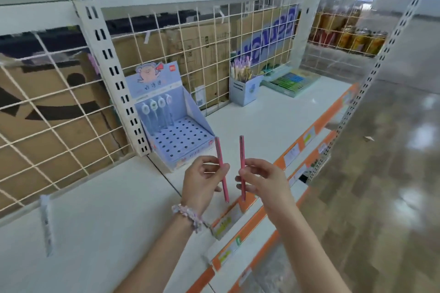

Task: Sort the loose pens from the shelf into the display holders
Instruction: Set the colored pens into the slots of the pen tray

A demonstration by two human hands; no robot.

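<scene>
Here, left grip [202,179] pinching pink pen [222,169], right grip [259,179] pinching another [242,166], labels unreadable.

A shiny, smooth floor [381,173] is seen at 3 o'clock; brown cardboard boxes [195,54] behind a white metal wire grid [166,38] at 12.

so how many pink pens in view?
2. One pink pen is gripped in the left hand, the other pink pen in the right hand, both roughly upright above the shelf edge.
</scene>
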